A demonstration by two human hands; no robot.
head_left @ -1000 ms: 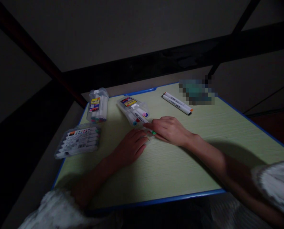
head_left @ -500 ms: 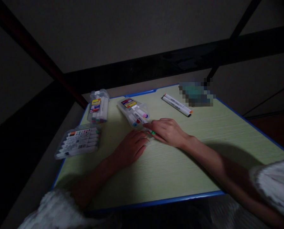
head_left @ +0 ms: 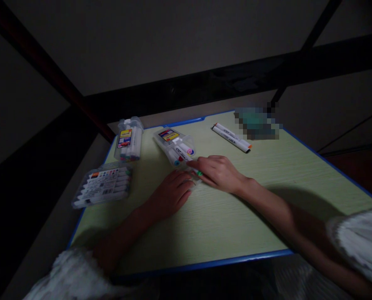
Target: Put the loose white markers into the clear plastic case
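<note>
A clear plastic marker case (head_left: 164,142) with a yellow and blue label lies open in the middle of the table. Several white markers, with red, blue and pink ends showing, are in it. One white marker (head_left: 185,156) with a green end sticks out of the case's near end, and the fingers of my right hand (head_left: 221,173) are closed around its green end. Close by on the left, my left hand (head_left: 173,192) curls its fingers over the case's transparent flap. The fingertips partly hide that flap.
Two white markers (head_left: 232,138), one orange-ended and one black-ended, lie side by side to the right. A full marker case (head_left: 131,139) stands at the back left; another case (head_left: 104,185) lies over the left edge. A blurred-out item (head_left: 256,123) occupies the back right corner.
Almost nothing differs. Both hands stay at the case, with only a very slight shift of the fingers around the green-ended marker and the flap.
</note>
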